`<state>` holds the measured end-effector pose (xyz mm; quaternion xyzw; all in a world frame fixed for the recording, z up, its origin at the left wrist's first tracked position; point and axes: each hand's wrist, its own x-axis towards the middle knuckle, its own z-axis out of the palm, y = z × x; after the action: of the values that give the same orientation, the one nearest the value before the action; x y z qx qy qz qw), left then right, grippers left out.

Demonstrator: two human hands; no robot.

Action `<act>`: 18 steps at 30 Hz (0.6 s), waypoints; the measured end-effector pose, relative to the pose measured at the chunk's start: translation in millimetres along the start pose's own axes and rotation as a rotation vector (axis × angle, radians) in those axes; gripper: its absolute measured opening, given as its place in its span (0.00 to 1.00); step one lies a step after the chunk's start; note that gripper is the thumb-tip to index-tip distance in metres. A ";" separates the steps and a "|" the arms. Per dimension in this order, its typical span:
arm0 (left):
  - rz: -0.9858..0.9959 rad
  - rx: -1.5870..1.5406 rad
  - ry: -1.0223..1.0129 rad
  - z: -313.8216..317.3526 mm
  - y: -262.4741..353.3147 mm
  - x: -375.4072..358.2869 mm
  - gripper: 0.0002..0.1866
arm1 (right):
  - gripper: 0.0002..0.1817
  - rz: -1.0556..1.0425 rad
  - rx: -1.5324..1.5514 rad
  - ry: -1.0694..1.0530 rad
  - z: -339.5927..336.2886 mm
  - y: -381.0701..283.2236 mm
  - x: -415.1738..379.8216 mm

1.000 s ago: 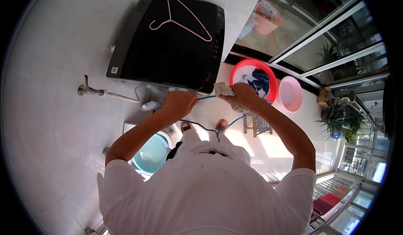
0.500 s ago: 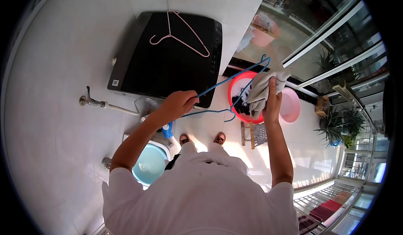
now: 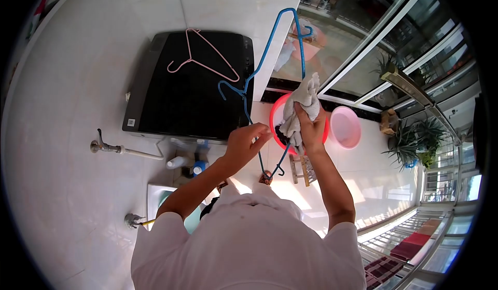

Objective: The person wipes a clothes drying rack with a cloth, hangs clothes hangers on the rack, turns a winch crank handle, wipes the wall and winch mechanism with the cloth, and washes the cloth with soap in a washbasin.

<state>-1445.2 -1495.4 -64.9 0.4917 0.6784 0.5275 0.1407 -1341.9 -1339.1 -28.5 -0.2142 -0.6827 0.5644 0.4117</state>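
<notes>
My right hand (image 3: 311,126) is closed around a bunched grey cloth (image 3: 306,99). A blue clothes hanger (image 3: 268,41) stands nearly upright in view, its hook pointing left, with its long bar passing at the cloth and partly hidden by it. My left hand (image 3: 244,147) is beside the hanger's lower arm, which runs behind its fingers. Those fingers are partly curled, their tips apart from the thumb. Below the cloth is a red basin (image 3: 278,108) with dark and white laundry inside.
A pink hanger (image 3: 212,64) lies on the black washing machine (image 3: 181,103). To the right are a pink basin (image 3: 345,128), a small stool (image 3: 298,171) and potted plants (image 3: 410,142). Bottles (image 3: 177,162) and a wall tap (image 3: 106,147) are at left. Glass doors line the right side.
The blue hanger has swung from lying across to nearly upright. The cloth and my right hand moved left to its long bar. My left hand moved right and lower, its grip loosened.
</notes>
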 end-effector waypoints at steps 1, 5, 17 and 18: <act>-0.011 -0.182 0.118 -8.5 -10.4 1.5 0.09 | 0.11 0.004 0.031 0.038 -6.6 -10.6 3.2; -0.139 -0.702 0.416 -11.3 -55.0 -8.1 0.15 | 0.10 0.005 0.112 0.202 -27.8 -43.0 20.8; 0.056 -1.402 0.091 -15.1 7.8 103.4 0.29 | 0.13 0.215 0.027 0.126 -17.3 7.9 15.0; 0.078 -1.349 0.112 -13.9 9.7 103.1 0.29 | 0.13 0.200 -0.057 0.088 -21.5 23.5 8.0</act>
<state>-1499.1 -1419.7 -17.2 0.2923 0.1888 0.8647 0.3622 -1333.2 -1313.9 -47.7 -0.3177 -0.6549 0.5730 0.3766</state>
